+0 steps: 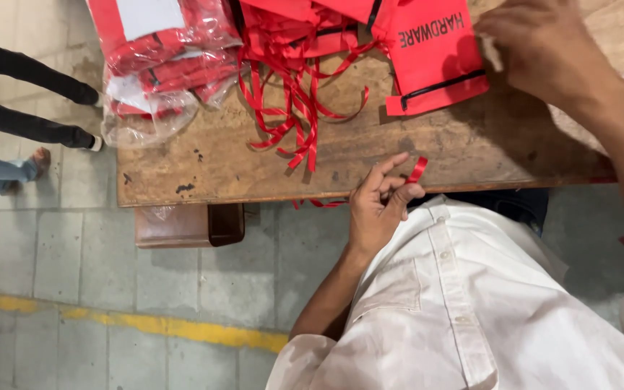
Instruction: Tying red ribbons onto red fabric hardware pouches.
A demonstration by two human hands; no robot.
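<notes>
Ribbon [417, 170] pinched in left hand [375, 209] fingers at near desk [204, 162] edge, long axis slanting far-right. Right hand [543, 47], well apart, presses flat on vest [431, 54]; its grip hidden.

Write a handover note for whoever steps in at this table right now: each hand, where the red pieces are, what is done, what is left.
Left hand: at the near table edge, fingers pinching a short red ribbon strip.
Right hand: resting on the red fabric piece with black trim, far right of the wooden table.
Loose red ribbons lie tangled mid-table; one strip hangs over the near edge.
Done: a stack of red pieces in clear plastic bags sits at the left end.
Left: the open red fabric piece and the loose ribbons are not bagged.
</notes>
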